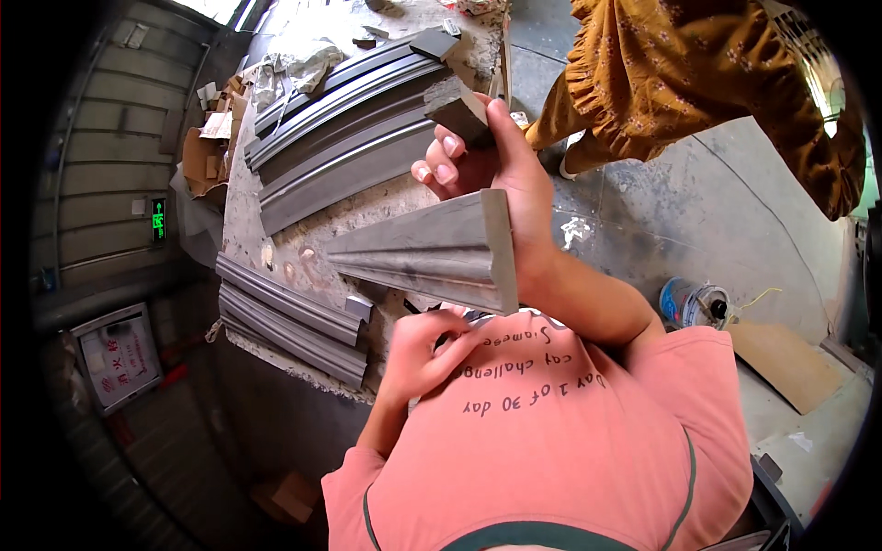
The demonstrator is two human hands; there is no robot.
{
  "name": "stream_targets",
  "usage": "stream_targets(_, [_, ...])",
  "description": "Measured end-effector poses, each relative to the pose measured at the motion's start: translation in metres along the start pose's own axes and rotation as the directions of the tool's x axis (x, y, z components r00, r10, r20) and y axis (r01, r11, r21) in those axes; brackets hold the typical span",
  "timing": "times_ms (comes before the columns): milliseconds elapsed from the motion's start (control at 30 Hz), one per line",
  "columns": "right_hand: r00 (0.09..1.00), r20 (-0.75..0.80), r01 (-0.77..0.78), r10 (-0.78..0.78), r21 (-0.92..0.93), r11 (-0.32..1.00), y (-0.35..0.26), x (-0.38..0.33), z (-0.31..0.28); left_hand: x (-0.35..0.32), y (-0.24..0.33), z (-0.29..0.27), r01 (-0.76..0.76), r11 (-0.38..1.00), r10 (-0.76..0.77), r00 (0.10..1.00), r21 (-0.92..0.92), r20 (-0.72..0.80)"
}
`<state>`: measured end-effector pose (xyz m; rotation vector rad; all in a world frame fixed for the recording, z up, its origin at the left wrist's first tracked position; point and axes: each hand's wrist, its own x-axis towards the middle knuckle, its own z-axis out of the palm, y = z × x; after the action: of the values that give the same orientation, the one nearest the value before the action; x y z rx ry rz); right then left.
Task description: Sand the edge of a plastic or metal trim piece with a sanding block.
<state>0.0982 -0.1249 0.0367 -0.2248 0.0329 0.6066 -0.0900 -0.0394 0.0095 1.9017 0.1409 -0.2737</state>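
My right hand [514, 174] is raised over the near side of the table, its fingers closed around a rough grey block [457, 108], which looks like a sanding block. A grey profiled moulding strip [423, 246] juts up from the table, its cut end in front of my right wrist. Close to my chest, just below the strip, my left hand [427, 356] is curled with thumb and fingers together. What it grips, if anything, is hidden. Whether it touches the strip, I cannot tell.
Several long grey mouldings [349, 138] lie on the dusty table [308, 216], with shorter mouldings [289, 317] at its near left corner. Crumpled plastic [308, 66] lies beyond. A person in a brown patterned garment [661, 73] stands at right. A bucket [691, 303] and cardboard [785, 363] are on the floor.
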Motion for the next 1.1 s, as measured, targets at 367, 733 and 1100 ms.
stream_targets(367, [0.996,0.061,-0.053,0.06,-0.107,0.993,0.016,-0.013,0.028,0.037,0.064,-0.018,-0.135,0.603,0.736,0.473,0.786,-0.484])
stream_targets(733, [0.992,0.123,0.047,0.016,-0.493,0.869,0.003,-0.01,0.05,0.019,0.061,-0.03,-0.027,0.55,0.806,0.277,0.835,-0.522])
stream_targets(1100, [0.693,0.721,0.707,0.012,-0.683,0.182,-0.046,-0.033,0.095,0.027,0.062,-0.043,-0.153,0.636,0.766,0.244,0.756,-0.595])
